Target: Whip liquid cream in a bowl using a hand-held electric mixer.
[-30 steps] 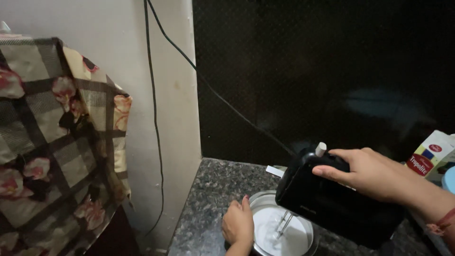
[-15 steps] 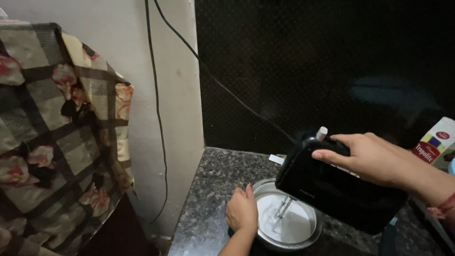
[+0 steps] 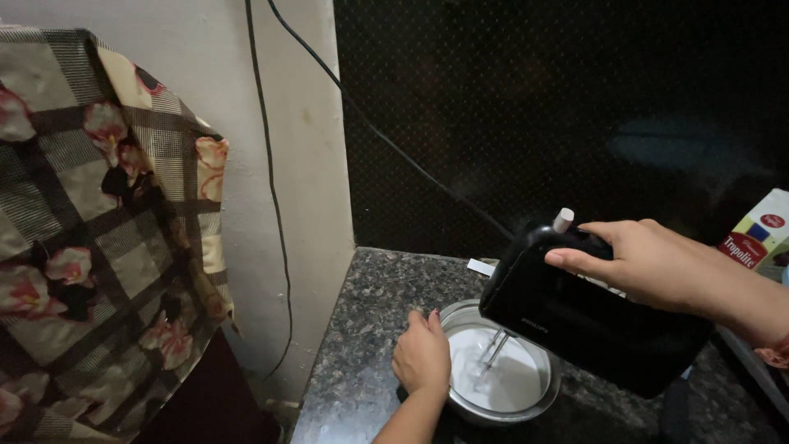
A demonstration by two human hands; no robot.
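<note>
right hand closed around rigid, weighty-looking black hand mixer at its handle; left hand cupping slippery steel bowl rim.

A carton stands at the far right edge, against the dark wall. It is boxy, white and green, with red and blue patches.

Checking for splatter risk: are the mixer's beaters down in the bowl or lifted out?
In: the beaters of the hand mixer dip into white mixture inside the steel bowl.
</note>
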